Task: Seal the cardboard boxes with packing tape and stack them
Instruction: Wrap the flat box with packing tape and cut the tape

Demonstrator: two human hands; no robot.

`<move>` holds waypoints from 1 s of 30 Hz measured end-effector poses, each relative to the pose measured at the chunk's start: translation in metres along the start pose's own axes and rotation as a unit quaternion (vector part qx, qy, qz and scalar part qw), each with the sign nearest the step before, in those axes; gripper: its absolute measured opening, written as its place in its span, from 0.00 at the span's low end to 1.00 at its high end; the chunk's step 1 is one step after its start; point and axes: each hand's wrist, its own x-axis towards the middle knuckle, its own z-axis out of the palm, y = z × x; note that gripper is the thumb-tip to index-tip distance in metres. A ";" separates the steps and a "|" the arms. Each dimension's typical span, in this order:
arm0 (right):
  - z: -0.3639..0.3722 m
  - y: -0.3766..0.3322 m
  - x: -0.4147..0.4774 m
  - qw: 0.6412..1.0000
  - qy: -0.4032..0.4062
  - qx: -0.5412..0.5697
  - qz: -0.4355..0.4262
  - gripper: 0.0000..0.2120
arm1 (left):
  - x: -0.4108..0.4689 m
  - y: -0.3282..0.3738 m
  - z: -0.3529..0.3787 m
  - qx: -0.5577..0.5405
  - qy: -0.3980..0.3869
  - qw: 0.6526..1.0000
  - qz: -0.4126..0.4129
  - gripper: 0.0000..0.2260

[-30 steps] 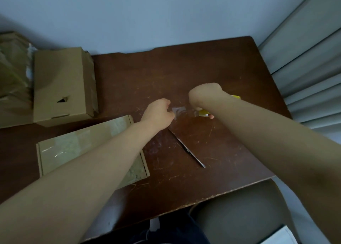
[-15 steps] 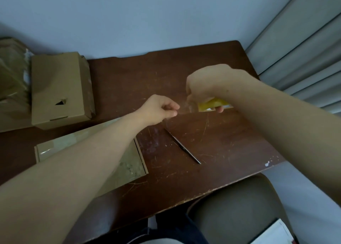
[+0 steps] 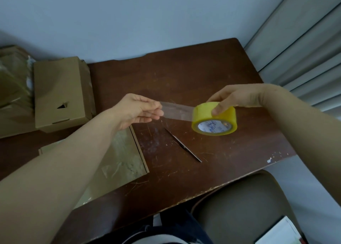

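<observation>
My right hand (image 3: 238, 97) holds a yellow roll of packing tape (image 3: 214, 120) above the brown table (image 3: 184, 77), thumb pressed on its outer face. A clear strip of tape (image 3: 177, 109) runs from the roll leftward to my left hand (image 3: 138, 110), which pinches its free end. A flat cardboard box (image 3: 123, 157) with shiny tape on its top lies under my left forearm near the front edge. A taller closed cardboard box (image 3: 59, 94) stands at the back left.
A thin dark blade-like tool (image 3: 182, 145) lies on the table between the flat box and the roll. Crumpled packaging (image 3: 13, 81) sits at the far left. A chair seat (image 3: 239, 206) is below the table's front edge; a blind covers the right.
My hands have moved apart, drawing a longer strip off the roll. The right hand has turned and shifted right, so the whole roll now shows.
</observation>
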 end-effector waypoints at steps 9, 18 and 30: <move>-0.001 0.049 0.021 0.977 0.198 -0.077 -0.005 0.26 | 0.008 0.002 -0.006 0.057 0.111 0.992 -0.004 0.05; -0.005 0.056 0.058 0.899 0.319 -0.268 0.137 0.20 | 0.015 -0.009 0.000 0.070 0.196 0.978 -0.034 0.05; 0.041 0.008 0.127 0.810 0.276 -0.486 0.177 0.16 | 0.023 -0.023 0.005 0.130 0.277 0.951 -0.050 0.05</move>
